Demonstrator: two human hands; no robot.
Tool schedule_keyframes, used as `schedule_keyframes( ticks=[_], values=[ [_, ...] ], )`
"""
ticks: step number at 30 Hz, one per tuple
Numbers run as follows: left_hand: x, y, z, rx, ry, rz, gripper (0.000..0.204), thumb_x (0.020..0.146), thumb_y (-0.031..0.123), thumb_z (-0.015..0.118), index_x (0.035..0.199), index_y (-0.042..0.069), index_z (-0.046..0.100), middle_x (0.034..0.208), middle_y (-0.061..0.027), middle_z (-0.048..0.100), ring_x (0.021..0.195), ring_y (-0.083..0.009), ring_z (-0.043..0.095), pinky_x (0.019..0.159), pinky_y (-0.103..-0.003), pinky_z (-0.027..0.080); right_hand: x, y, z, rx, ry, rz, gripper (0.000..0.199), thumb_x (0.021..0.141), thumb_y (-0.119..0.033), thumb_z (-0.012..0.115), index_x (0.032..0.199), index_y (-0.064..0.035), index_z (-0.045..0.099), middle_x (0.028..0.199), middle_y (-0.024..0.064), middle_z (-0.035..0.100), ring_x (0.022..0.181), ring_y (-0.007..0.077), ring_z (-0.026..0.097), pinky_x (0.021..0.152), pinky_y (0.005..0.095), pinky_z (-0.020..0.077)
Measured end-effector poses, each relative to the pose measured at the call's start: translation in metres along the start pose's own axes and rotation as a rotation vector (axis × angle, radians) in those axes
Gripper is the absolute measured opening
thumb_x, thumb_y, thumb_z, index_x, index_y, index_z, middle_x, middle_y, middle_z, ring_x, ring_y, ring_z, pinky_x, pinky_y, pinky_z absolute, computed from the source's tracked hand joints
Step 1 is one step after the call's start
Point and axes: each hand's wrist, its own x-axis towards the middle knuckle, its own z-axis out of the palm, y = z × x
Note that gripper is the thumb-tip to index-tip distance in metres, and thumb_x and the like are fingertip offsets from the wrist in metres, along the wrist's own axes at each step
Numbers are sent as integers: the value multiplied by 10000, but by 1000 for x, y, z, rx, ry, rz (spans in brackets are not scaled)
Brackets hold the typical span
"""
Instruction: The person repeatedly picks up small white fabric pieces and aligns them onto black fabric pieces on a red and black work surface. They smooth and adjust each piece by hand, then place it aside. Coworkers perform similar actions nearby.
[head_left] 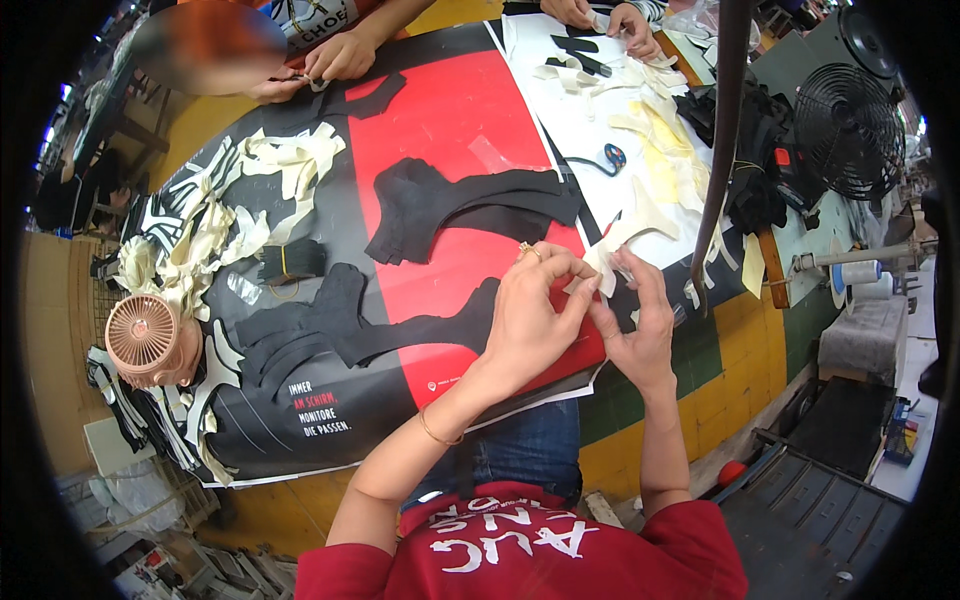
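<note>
Over the right side of the table, both my hands meet at a cream cut fabric piece point(603, 258). My left hand point(533, 318) pinches its lower edge between thumb and fingers. My right hand point(648, 335) has thumb and fingers closed at the same piece from the right; the exact grip is partly hidden. Dark stacked fabric pieces point(440, 335) lie left of my left hand, their end running up to the wrist. Farther off, another stack of black curved pieces point(420, 205) rests on the red part of the table cover.
A pink fan point(150, 340) stands at the left among cream fabric strips point(290, 160). A tied black bundle point(292, 261) lies nearby. Across the table, one co-worker's hands point(340, 58) and another's point(630, 30) handle pieces. A dark vertical bar point(722, 150) rises right of my hands.
</note>
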Motion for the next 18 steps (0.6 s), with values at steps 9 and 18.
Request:
schedule_keyframes(
  ticks=[9, 18],
  values=[
    [11, -7, 8, -326, -142, -118, 182, 958, 143, 653, 1018, -22, 701, 897, -77, 731, 752, -104, 640, 689, -243, 487, 6, 24, 2, 380, 58, 356, 186, 919, -100, 698, 1015, 59, 698, 929, 104, 708, 824, 159, 652, 787, 283, 508],
    [17, -4, 15, -153, -10, -141, 175, 927, 115, 677, 1016, -34, 700, 776, -56, 685, 702, -91, 614, 611, -250, 461, 6, 30, 5, 425, -5, 386, 134, 930, -77, 675, 956, 54, 677, 849, 55, 669, 744, 92, 579, 707, 251, 471]
  ],
)
